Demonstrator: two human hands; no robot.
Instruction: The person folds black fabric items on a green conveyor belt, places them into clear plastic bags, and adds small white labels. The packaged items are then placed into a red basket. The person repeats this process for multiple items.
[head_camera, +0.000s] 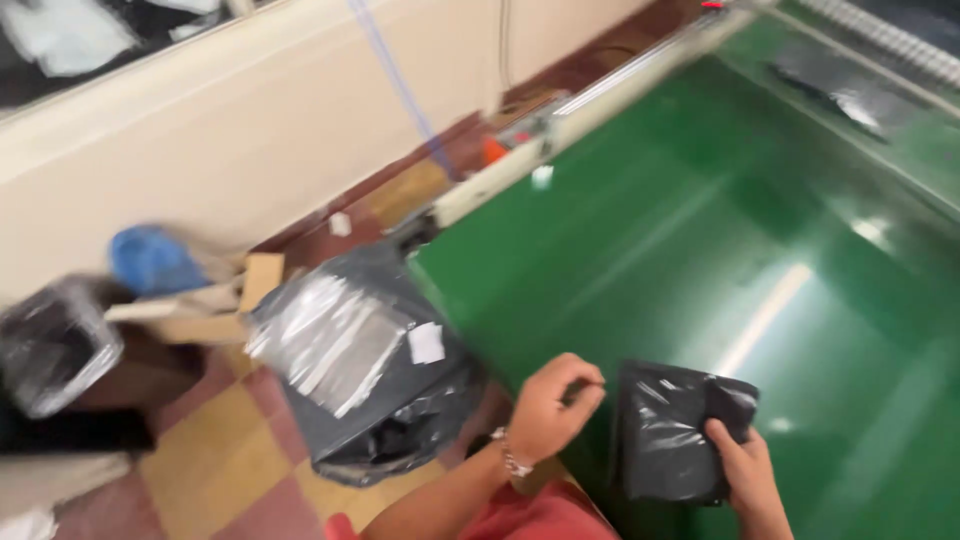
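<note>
Both hands low: left (553, 407) loosely curled, right (745, 470) gripping.

1. I read this as a parcel sorting or packing workplace: a long green conveyor belt (700, 230) with a pale metal side rail (520, 165) fills the right of the frame.
2. Grey plastic mailer bags (360, 370) lie at lower centre.
3. Cardboard (235, 300) lies on the checkered tile floor (215, 465), lower left.

the small black crinkled plastic pouch (668, 430) looks glossy, as does the smooth green belt surface (720, 220) (light streaks across it); the large grey plastic bag (370, 360) to the left shines, wrinkled.
</note>
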